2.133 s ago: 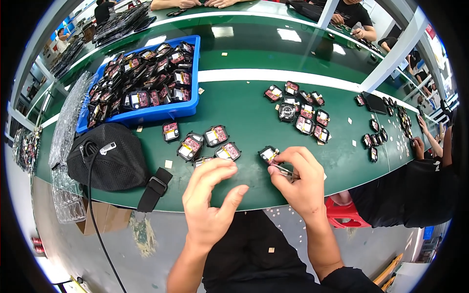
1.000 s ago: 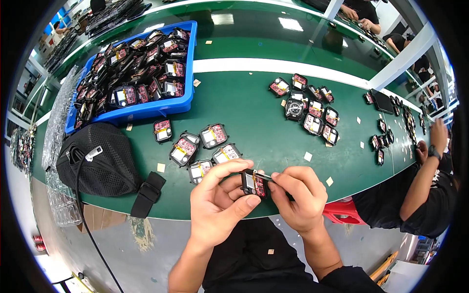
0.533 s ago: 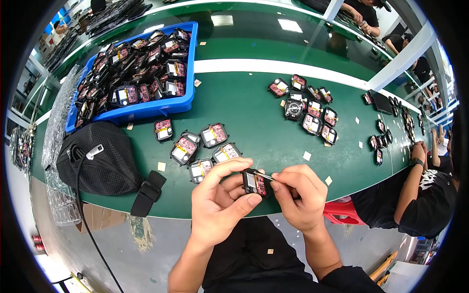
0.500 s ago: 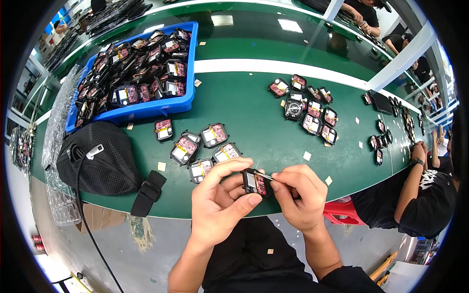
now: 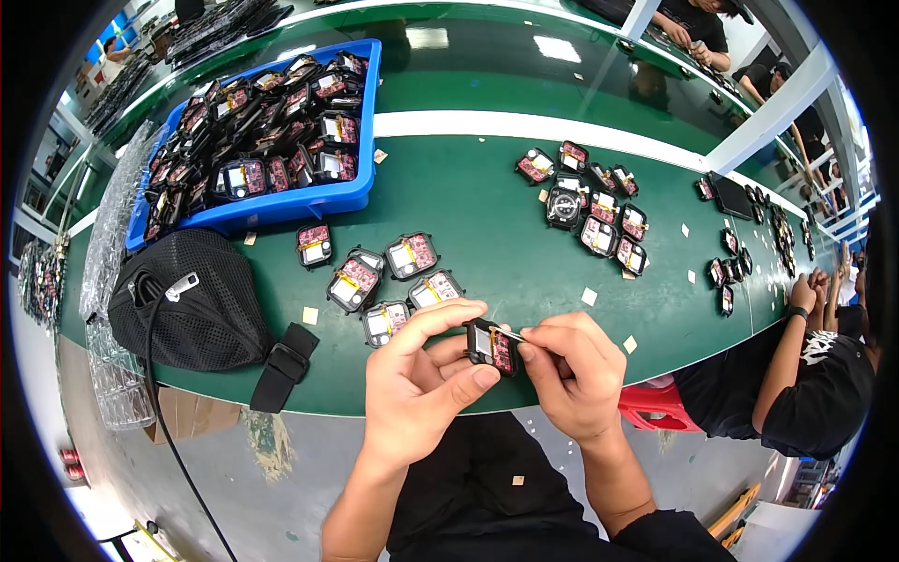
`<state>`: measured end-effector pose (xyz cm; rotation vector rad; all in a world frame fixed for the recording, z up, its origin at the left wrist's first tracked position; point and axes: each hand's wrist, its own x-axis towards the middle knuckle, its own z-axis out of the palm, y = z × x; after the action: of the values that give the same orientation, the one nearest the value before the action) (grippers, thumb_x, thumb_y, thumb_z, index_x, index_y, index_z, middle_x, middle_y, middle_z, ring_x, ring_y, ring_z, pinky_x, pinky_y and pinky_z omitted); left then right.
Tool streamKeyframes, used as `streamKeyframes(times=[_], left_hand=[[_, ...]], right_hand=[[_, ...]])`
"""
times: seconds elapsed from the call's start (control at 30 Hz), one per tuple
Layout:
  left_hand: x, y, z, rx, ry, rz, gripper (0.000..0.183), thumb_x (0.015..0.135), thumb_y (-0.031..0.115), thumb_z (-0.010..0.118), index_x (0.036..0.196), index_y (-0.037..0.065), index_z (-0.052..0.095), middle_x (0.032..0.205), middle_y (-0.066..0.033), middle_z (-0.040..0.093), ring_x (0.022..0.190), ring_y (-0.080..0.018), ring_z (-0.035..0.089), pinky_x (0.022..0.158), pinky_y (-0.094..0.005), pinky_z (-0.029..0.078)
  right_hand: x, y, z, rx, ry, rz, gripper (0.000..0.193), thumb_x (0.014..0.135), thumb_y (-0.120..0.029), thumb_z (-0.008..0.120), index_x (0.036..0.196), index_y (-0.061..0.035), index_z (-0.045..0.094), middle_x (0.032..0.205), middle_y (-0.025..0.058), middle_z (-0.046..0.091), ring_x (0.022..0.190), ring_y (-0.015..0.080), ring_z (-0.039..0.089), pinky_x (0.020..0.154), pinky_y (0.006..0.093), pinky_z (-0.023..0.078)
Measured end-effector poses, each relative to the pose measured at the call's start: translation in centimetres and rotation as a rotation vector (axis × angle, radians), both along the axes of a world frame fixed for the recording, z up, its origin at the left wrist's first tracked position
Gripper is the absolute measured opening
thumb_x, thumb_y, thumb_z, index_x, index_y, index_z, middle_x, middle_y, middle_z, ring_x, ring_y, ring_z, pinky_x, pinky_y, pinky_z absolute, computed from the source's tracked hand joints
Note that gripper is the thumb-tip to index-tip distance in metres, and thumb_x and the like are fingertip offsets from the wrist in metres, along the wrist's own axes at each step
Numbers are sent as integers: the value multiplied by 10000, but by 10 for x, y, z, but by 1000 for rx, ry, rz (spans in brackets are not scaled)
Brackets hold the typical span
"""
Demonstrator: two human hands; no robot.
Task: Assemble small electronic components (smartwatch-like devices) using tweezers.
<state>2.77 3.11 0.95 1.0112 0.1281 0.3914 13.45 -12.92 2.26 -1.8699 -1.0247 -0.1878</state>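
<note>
My left hand [image 5: 412,389] grips an opened smartwatch case [image 5: 491,347] by its edges, between thumb and fingers. A red circuit board, a pale block and a strip of yellow show inside the black frame. Pinched in my right hand [image 5: 576,370] is a thin metal tool [image 5: 508,333], its tip against the upper edge of the case. My fingers hide the tool's other end. Just beyond my left hand lie several similar opened cases [image 5: 410,256] on the green table [image 5: 468,206].
A blue bin [image 5: 367,131] heaped with watch cases stands far left. Before it sit a black mesh bag [image 5: 187,309] and a black strap [image 5: 284,368]. More cases [image 5: 599,234] lie right of centre. A co-worker [image 5: 815,375] sits at right near a red stool [image 5: 655,407].
Both hands stay almost in place. The held watch case has shifted and tilted slightly, with the tool still at its upper edge.
</note>
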Motion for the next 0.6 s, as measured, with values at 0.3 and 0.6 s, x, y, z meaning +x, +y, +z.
streamKeyframes(times=[0.3, 0.6], left_hand=[[0, 0, 1, 57, 44, 64, 519, 903, -110, 777, 1386, -109, 585, 1412, -187, 563, 1222, -304, 683, 1025, -381, 607], [0, -7, 10, 15, 129, 83, 545, 891, -47, 823, 1379, -119, 592, 1361, -200, 655, 1124, -241, 713, 923, -308, 602]], right_hand=[[2, 5, -3, -34, -166, -4, 239, 779, 61, 813, 994, -12, 739, 879, 96, 693, 655, 262, 694, 557, 354, 546], [4, -1, -1, -91, -110, 39, 162, 829, 9, 799, 979, -31, 751, 910, 73, 715, 660, 245, 708, 542, 346, 555]])
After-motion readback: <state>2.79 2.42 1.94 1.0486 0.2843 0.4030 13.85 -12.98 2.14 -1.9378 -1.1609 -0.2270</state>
